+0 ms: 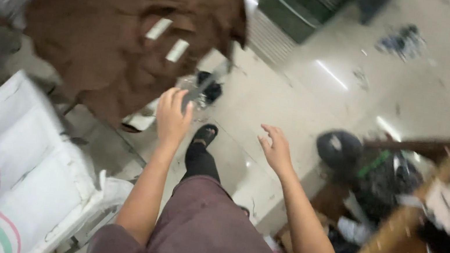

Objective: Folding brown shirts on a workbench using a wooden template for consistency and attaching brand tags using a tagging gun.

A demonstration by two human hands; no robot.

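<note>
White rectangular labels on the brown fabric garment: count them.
2: both white rectangular labels sit side by side on the brown fabric garment, one upper left, one lower right. Folds may hide others.

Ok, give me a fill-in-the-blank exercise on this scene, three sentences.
1. The garment in the air beyond the left hand is ____ in colour.
2. The right hand is open and holds ____.
3. The white sack at the left has green and ____ stripes.

Missing words: brown; nothing; red
</note>
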